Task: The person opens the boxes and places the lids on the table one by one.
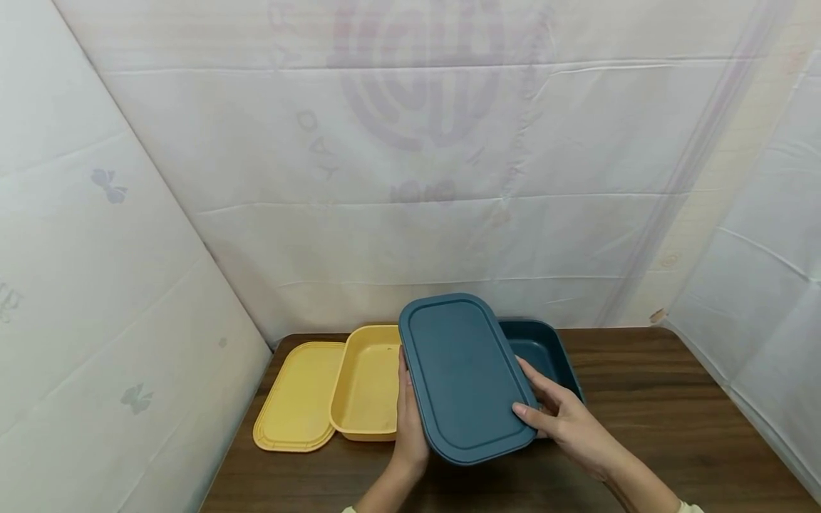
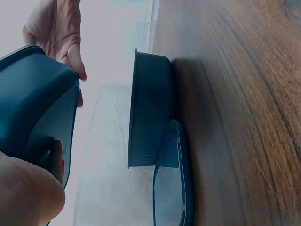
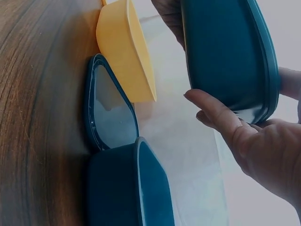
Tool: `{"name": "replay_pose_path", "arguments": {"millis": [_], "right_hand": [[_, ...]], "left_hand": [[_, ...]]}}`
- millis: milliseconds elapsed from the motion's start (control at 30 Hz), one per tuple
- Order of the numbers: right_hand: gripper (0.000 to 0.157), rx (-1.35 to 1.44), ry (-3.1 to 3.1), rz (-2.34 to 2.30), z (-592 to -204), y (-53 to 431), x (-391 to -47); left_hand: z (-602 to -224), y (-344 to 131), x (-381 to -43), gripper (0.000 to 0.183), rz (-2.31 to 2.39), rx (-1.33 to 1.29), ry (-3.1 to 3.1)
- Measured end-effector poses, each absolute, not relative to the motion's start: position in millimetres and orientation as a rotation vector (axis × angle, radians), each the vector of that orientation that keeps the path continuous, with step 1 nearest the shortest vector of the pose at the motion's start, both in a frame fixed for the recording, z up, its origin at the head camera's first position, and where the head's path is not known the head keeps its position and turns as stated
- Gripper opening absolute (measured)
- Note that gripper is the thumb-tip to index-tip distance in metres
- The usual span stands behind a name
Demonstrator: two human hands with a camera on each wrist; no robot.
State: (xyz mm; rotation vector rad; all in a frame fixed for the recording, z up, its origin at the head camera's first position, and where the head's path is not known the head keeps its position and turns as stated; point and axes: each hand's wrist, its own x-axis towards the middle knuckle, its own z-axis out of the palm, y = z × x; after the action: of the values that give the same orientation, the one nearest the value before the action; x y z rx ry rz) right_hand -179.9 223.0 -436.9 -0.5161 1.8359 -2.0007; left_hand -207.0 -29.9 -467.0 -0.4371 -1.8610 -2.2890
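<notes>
A dark blue food container with its lid on (image 1: 468,377) is held up at a tilt between both hands, lid facing the head camera. My left hand (image 1: 409,420) grips its left long side. My right hand (image 1: 564,420) holds the lower right corner, thumb on the lid's rim and fingers at the side. The left wrist view shows the deep body of the held container (image 2: 28,94) under the lid. Behind it on the table stands a second, open blue container (image 1: 535,349). A loose blue lid (image 3: 110,108) lies beside that one, hidden in the head view.
On the left of the brown wooden table (image 1: 654,406) is an open yellow container (image 1: 365,385), partly covered by the held one. A yellow lid (image 1: 301,395) lies at its left. White sheets (image 1: 385,242) hang behind and at both sides.
</notes>
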Motion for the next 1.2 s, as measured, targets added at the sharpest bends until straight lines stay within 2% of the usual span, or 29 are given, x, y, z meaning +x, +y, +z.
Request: {"name": "replay_pose_path", "arguments": {"millis": [400, 800, 1033, 1200], "right_hand": [[0.066, -0.644, 1.854, -2.011, -441.7, 226.3, -177.6], [0.070, -0.463, 1.985, -1.931, -439.4, 225.7, -178.9], [0.070, -0.457, 2.080, -1.914, -438.4, 226.2, -176.6], [0.069, -0.483, 2.290, -1.849, -441.1, 222.5, -175.4]], "left_hand": [[-470.2, -29.6, -208.1, 0.048, -2.209, -0.532, -1.865], [-470.1, -32.9, -207.9, 0.047, -2.268, -0.486, -1.948], [-462.0, -37.6, -208.5, 0.049, -2.344, -0.618, -1.986], [-462.3, -35.6, -208.4, 0.053, -2.408, -0.495, -2.036]]}}
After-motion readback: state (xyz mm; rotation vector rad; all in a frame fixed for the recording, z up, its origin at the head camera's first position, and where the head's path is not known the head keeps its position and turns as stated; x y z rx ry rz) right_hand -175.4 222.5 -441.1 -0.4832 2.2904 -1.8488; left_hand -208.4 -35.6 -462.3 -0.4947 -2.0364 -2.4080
